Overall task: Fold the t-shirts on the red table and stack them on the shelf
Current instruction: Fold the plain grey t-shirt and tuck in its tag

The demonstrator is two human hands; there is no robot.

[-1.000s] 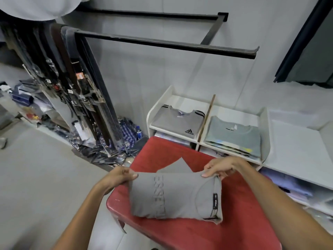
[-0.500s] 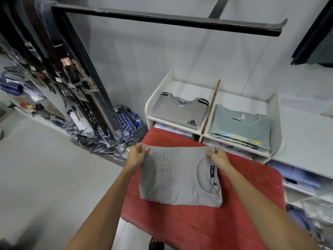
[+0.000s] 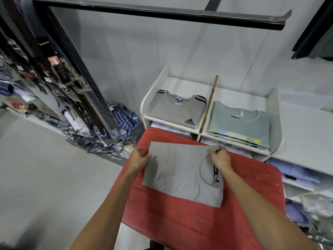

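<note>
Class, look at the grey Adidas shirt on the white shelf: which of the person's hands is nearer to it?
Left, narrowly. The left hand grips the folded grey t-shirt's far-left corner, below the Adidas shirt. The right hand pinches the far-right corner, below and further right.

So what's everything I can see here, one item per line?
Folded t-shirt: one, grey, on the red table, held at its far corners.
Red table: one, red, in front of the shelf.
Shelf: one, white, against the wall.
Adidas shirt: one, grey with black stripes, left top compartment.
Shirt stack: several, top one pale green, right top compartment.
Wooden divider: one, brown, between the compartments.
Rail: one, black, overhead.
Packaged clothes: a heap, mixed colours, on the floor at left.
Left hand: grips the shirt's left corner.
Right hand: grips the right corner.
</note>
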